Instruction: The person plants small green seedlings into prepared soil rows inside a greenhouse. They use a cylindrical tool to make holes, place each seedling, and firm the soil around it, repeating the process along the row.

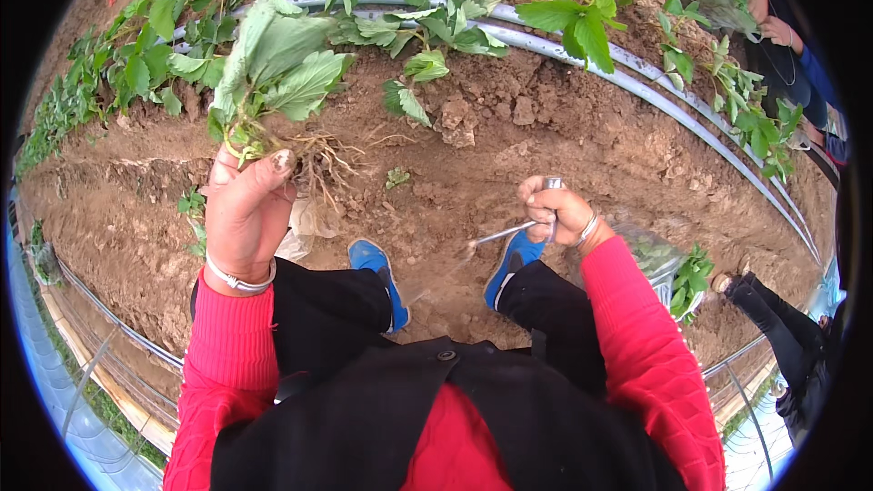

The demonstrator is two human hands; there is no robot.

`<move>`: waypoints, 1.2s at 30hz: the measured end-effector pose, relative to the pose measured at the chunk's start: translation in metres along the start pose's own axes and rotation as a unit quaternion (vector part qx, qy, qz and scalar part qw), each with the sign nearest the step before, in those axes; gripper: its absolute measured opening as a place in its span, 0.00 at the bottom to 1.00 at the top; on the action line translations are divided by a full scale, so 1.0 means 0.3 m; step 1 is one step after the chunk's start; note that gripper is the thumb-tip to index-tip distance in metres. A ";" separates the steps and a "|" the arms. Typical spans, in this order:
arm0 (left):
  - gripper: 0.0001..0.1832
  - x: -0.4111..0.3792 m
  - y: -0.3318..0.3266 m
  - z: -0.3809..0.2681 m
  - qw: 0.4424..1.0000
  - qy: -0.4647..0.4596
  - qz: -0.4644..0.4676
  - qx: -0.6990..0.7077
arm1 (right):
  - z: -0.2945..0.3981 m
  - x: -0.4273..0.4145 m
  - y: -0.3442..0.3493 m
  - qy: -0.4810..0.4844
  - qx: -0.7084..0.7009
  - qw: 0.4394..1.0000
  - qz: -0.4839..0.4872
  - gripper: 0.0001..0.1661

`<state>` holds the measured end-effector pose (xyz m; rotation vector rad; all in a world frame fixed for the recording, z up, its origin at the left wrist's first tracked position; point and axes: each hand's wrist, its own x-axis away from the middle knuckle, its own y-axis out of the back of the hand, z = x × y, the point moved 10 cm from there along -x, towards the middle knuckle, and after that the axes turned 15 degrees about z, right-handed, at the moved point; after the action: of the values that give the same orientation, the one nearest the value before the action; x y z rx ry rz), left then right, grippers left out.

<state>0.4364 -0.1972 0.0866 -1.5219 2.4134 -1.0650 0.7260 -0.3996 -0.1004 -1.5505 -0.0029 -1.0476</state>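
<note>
Between the thumb and fingers of my left hand [247, 211] is a bare-root strawberry seedling [273, 75]. Its broad green leaves point away from me, and its brown roots [327, 160] hang out to the right. My right hand [556, 211] is closed around the handle of a small metal hand tool [505, 232]. The thin shaft slants down to the left over the soil, its far end blurred by motion. Below it, bare brown soil [436, 266] shows between my blue shoes [372, 258].
Two pale drip-irrigation pipes [655, 85] curve along the bed, among planted strawberry seedlings [436, 27]. A clear plastic bag with plants [665, 266] lies right of my right hand. One co-worker's hands [777, 31] hold a bag at upper right; another person's legs [771, 320] are at right.
</note>
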 end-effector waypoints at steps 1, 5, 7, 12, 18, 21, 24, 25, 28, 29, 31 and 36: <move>0.22 -0.015 -0.025 0.007 1.000 -0.002 0.016 0.006 | -0.013 0.019 0.021 0.003 -0.035 0.999 0.005 0.07; 0.21 -0.064 -0.061 0.032 1.000 0.008 0.013 -0.003 | 0.051 0.093 0.217 0.071 0.204 0.943 -0.254 0.08; 0.21 -0.059 -0.064 0.047 1.000 0.016 0.011 -0.015 | 0.117 0.078 0.048 0.048 0.251 0.949 -0.186 0.07; 0.21 -0.066 -0.118 0.093 0.998 0.052 0.035 -0.027 | 0.394 0.377 -0.405 0.118 0.414 0.893 -0.132 0.07; 0.20 -0.056 -0.200 0.241 0.990 0.128 0.050 -0.019 | 0.576 0.648 -0.566 0.305 0.462 0.806 -0.207 0.06; 0.19 -0.051 -0.215 0.297 0.984 0.162 0.056 -0.044 | 0.645 0.573 -0.614 0.296 0.602 0.688 -0.277 0.06; 0.18 -0.066 -0.251 0.307 0.983 0.163 0.072 -0.053 | 0.685 0.475 -0.603 0.316 0.676 0.611 -0.263 0.07; 0.17 -0.071 -0.263 0.315 0.982 0.164 0.075 -0.049 | 0.692 0.455 -0.597 0.320 0.690 0.595 -0.259 0.08; 0.18 -0.082 -0.274 0.335 0.981 0.170 0.080 -0.053 | 0.694 0.401 -0.569 0.319 0.712 0.579 -0.239 0.08; 0.18 -0.087 -0.282 0.340 0.980 0.171 0.083 -0.059 | 0.707 0.407 -0.555 0.309 0.710 0.583 -0.245 0.07; 0.18 -0.094 -0.284 0.342 0.982 0.166 0.080 -0.050 | 0.741 0.424 -0.548 0.292 0.706 0.592 -0.254 0.07; 0.16 -0.148 -0.327 0.385 0.986 0.153 0.064 -0.012 | 0.714 0.436 -0.637 0.293 0.755 0.549 -0.209 0.08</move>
<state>0.5819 -0.2443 0.0466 -1.2684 2.6871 -1.3335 0.8297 -0.2429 0.1529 0.4700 -0.6730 -1.2432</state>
